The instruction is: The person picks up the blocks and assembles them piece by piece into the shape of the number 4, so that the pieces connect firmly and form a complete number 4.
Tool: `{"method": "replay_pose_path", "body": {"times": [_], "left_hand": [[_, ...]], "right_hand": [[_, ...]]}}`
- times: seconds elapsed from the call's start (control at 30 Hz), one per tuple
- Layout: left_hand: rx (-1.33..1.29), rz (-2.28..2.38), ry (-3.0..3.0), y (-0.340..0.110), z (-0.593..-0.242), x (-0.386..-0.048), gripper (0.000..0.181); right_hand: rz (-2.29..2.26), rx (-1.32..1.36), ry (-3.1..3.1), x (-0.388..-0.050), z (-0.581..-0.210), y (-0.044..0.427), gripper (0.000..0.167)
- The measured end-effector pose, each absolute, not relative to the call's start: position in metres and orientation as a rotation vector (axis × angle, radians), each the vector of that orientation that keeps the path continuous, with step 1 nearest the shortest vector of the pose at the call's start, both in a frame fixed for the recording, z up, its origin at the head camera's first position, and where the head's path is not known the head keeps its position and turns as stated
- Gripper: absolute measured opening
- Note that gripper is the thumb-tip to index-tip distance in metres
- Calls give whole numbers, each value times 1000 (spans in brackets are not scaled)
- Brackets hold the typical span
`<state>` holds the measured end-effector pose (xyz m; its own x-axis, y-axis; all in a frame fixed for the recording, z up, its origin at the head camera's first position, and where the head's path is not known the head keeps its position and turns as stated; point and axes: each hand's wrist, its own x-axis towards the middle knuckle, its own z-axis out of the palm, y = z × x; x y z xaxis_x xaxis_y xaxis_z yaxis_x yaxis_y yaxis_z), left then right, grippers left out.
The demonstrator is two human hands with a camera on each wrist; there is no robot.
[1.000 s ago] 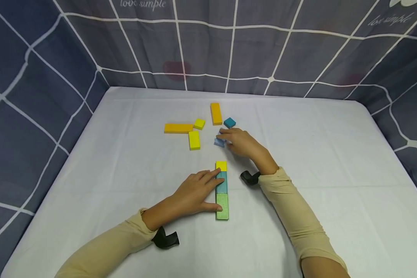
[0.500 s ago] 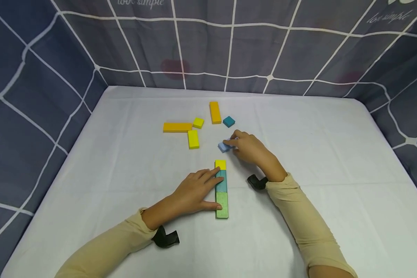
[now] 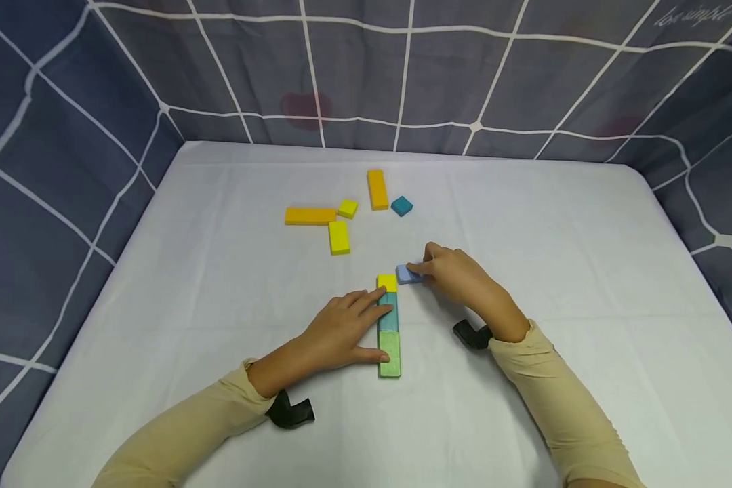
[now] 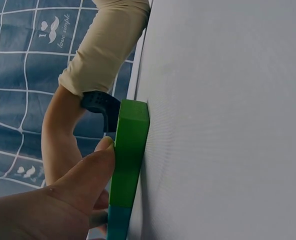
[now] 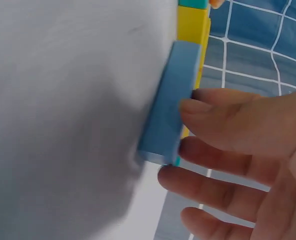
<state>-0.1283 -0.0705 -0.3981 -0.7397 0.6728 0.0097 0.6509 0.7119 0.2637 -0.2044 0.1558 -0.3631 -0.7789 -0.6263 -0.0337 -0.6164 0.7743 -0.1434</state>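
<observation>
A straight row lies in front of me: a yellow block [image 3: 389,280] at the far end, a teal block [image 3: 390,322] in the middle and a green block [image 3: 392,366] nearest me. My left hand [image 3: 339,335] rests along the row's left side, its spread fingertips touching the blocks and its thumb on the green block. My right hand [image 3: 463,281] pinches a light blue block [image 3: 405,274] between thumb and fingers, just right of the row's yellow end. The right wrist view shows this blue block [image 5: 170,102] low over the white cloth.
Farther back lie two orange blocks [image 3: 310,216], a small yellow block [image 3: 347,208], a longer yellow block [image 3: 339,238] and a dark teal block [image 3: 402,206]. A white cloth covers the table [image 3: 555,237]. Grey checked fabric [image 3: 366,74] hangs behind and at the sides.
My right hand has drawn the light blue block toward me and rightward, from near the dark teal block to beside the row's far end. My left hand stays on the row.
</observation>
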Motion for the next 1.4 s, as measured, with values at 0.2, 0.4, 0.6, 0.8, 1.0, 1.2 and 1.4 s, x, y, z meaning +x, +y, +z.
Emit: {"method": "replay_pose_path", "body": {"times": [0.2,0.4,0.6,0.8,1.0,1.2,1.4], "left_hand": [[1099,390,2823,-70,-398,-128,78],[1112,380,2833,-70,-398,-128,78],[1094,394,2819,-69,-396,-128,78],[1085,396,2819,-70,-396,-127,78],[1087,397,2814,-71,-397,-127,78],[1076,391,2803,-70,-396,-128,78],[1068,381,2804,-70,-396,-128,78]], "right_hand": [[-212,-989,2831,-199,-357,155,34],[-237,-1044,2805,-196,-357,151,30],[-207,-1058,2845,-196,-357,147,22],[-177,-1035,2831,-195,-356,145,21],[-179,-1041,2823,-194,-356,144,24],[-199,-1063,2813,-195,-358,142,24],[-205,-1053,2801,-196,-360,143,26]]}}
